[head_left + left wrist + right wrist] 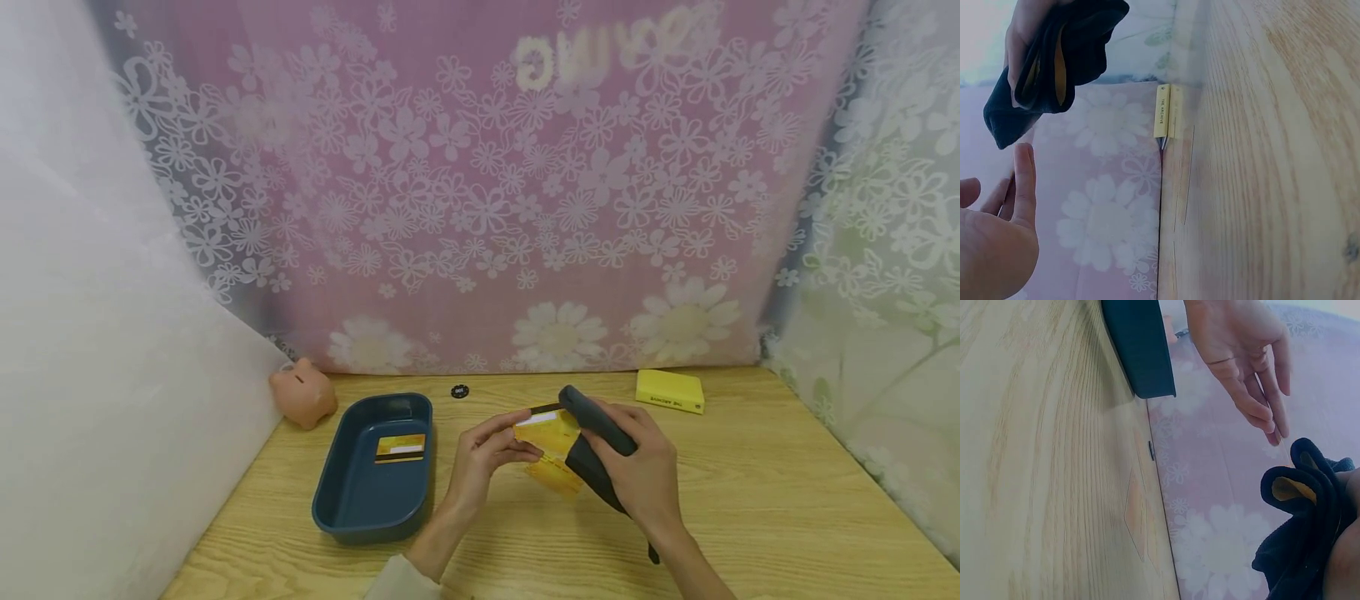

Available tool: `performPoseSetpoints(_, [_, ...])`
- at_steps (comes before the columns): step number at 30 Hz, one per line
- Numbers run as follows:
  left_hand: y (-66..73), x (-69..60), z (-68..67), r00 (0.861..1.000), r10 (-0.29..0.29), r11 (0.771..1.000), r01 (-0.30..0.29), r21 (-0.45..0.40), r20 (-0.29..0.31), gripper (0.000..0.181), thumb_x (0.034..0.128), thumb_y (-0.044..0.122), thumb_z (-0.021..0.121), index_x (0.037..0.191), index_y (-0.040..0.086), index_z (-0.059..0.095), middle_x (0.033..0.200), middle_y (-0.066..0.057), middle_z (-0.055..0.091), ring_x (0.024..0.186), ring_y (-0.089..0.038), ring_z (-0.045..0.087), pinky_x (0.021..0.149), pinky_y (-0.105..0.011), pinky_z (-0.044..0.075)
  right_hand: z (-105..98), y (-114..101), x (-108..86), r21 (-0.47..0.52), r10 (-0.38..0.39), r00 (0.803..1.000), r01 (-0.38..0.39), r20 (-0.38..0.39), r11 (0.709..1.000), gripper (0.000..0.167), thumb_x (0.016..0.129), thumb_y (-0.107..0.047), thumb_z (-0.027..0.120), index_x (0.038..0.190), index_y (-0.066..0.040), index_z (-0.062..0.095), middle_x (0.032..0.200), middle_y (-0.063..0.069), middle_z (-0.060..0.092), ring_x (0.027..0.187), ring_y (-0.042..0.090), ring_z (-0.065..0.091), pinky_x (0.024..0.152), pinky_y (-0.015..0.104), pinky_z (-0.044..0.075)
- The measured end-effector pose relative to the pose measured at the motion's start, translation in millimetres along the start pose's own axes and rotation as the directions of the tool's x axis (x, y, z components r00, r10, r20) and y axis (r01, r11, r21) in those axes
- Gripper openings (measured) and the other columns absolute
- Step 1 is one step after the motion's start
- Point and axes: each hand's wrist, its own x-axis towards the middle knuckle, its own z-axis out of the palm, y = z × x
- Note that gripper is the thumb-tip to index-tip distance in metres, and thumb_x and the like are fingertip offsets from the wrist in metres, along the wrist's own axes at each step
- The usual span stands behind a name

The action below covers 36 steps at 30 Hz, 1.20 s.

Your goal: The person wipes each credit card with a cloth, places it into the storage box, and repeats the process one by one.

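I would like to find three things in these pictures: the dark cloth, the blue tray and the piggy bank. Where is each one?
Dark cloth [1297,537]: right wrist view, on its folded side.
Blue tray [375,500]: head view, on its bare floor.
Piggy bank [306,402]: head view, on its body.

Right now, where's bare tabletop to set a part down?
Widest: between right hand and right edge of wooden table, nearer than yellow rectangular block. Smaller: back strip between block and round black chip. Crowded: left, pink piggy bank close by rounded blue tray; centre, left hand holding yellow card at dark fabric pouch.
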Motion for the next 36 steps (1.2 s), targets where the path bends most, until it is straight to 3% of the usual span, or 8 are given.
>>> performPoseSetpoints(6, [0.7,0.2,2.0,0.999,-0.018,0.999,0.019,0.03,-0.032,0.035,0.1056,0.005,0.059,0.139,-0.004,0.063,0.105,-0.036,0.068,0.086,-0.017,0.077,0.09,-0.044,0.063,1,-1,-0.5,0.007,-0.014,1.0,0.014,0.005,1.0,0.05,0.084,-0.006,0.088,0.129,-0.027,0.076,0.115,-0.002,0.069,0.101,0.021,0.069,0.084,0.005,0.048])
performPoseSetpoints(8, [0.6,0.1,2.4,0.999,-0.025,0.999,0.027,0.033,-0.044,0.039,0.1026,0.0,0.062,0.142,-0.001,0.062,0.113,-0.036,0.067,0.086,-0.017,0.077,0.089,-0.043,0.063,1,-1,-1.1,0.005,-0.016,1.0,0.016,0.006,1.0,0.05,0.084,-0.006,0.088,0.128,-0.026,0.076,0.114,-0.002,0.07,0.101,0.021,0.069,0.084,0.005,0.048])
performPoseSetpoints(14, [0.5,0.1,2.8,0.997,-0.035,0.999,0.035,-0.003,-0.067,0.06,0.0975,-0.009,0.064,0.152,0.013,0.054,0.088,-0.012,0.058,0.089,-0.026,0.078,0.089,-0.047,0.063,3,-3,-3.4,0.002,-0.014,1.0,0.013,0.013,1.0,0.05,0.084,-0.005,0.088,0.129,-0.024,0.076,0.115,-0.001,0.069,0.101,0.023,0.07,0.084,0.006,0.048])
performPoseSetpoints(17, [0.4,0.2,2.4,0.996,-0.04,0.999,0.04,-0.007,-0.077,0.061,0.0971,-0.01,0.064,0.152,0.014,0.053,0.083,-0.008,0.053,0.091,-0.032,0.078,0.089,-0.049,0.062,3,-4,-4.3,0.003,-0.007,1.0,0.007,0.016,1.0,0.051,0.084,-0.006,0.088,0.129,-0.026,0.076,0.115,-0.001,0.069,0.1,0.023,0.07,0.083,0.006,0.049])
performPoseSetpoints(24, [-2.1,0.6,1.6,0.992,-0.021,0.999,0.026,0.036,-0.126,0.059,0.0966,-0.012,0.064,0.15,0.01,0.054,0.104,-0.025,0.064,0.093,-0.044,0.075,0.086,-0.05,0.063,6,-8,-6.6,0.009,-0.013,0.999,0.013,0.035,1.0,0.051,0.083,-0.005,0.088,0.129,-0.024,0.076,0.115,-0.002,0.069,0.101,0.021,0.07,0.082,0.013,0.054])
performPoseSetpoints(29, [-4.4,2.0,4.4,0.993,-0.024,0.999,0.029,0.041,-0.112,0.06,0.095,-0.013,0.066,0.15,0.007,0.054,0.108,-0.024,0.064,0.091,-0.034,0.076,0.088,-0.048,0.063,15,-11,-12.7,0.032,-0.032,0.997,0.03,0.076,0.999,0.051,0.082,-0.003,0.088,0.129,-0.021,0.076,0.115,-0.002,0.069,0.102,0.022,0.07,0.082,0.026,0.06])
performPoseSetpoints(33, [-3.4,2.1,6.7,0.993,-0.044,0.995,0.054,0.084,-0.111,0.061,0.0945,-0.01,0.069,0.15,0.013,0.056,0.114,-0.021,0.07,0.088,-0.022,0.074,0.088,-0.045,0.063,25,-15,-17.3,0.055,-0.054,0.994,0.049,0.095,0.997,0.051,0.081,-0.002,0.089,0.127,-0.02,0.077,0.116,-0.001,0.07,0.104,0.024,0.071,0.083,0.034,0.062])
performPoseSetpoints(36, [-1.9,2.4,7.8,0.992,-0.055,0.99,0.069,0.126,-0.113,0.062,0.0946,-0.009,0.069,0.149,0.018,0.057,0.119,-0.02,0.073,0.09,-0.021,0.075,0.086,-0.04,0.064,31,-20,-20.5,0.072,-0.07,0.992,0.063,0.103,0.995,0.051,0.08,-0.002,0.089,0.127,-0.02,0.077,0.115,-0.001,0.07,0.103,0.025,0.071,0.082,0.036,0.063])
